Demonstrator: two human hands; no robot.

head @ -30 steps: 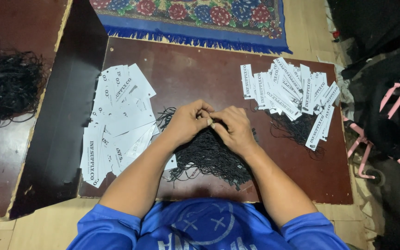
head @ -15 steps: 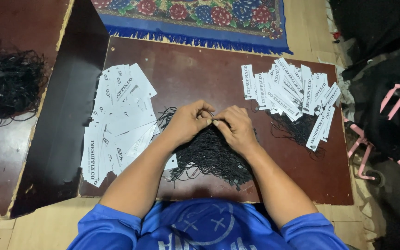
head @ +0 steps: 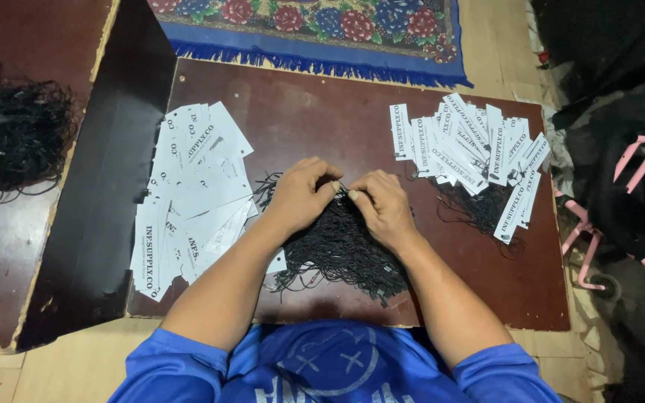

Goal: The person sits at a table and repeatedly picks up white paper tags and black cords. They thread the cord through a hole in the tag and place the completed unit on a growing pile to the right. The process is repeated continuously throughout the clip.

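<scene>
My left hand (head: pixel 304 192) and my right hand (head: pixel 381 203) meet fingertip to fingertip over a heap of thin black strings (head: pixel 341 250) in the middle of a dark brown board (head: pixel 315 112). Both pinch something small and black where the fingertips touch, apparently one string from the heap. A spread pile of white paper tags (head: pixel 188 190) lies left of my left hand. Right of my right hand, a second pile of white tags (head: pixel 472 149) rests on more black strings (head: pixel 472 209).
A black panel (head: pixel 106 201) stands along the board's left side, and beyond it another tangle of black strings (head: pixel 13 134) lies on a brown surface. A floral rug with blue fringe (head: pixel 315 30) lies at the top. Dark bags and a pink frame (head: pixel 621 201) sit at right.
</scene>
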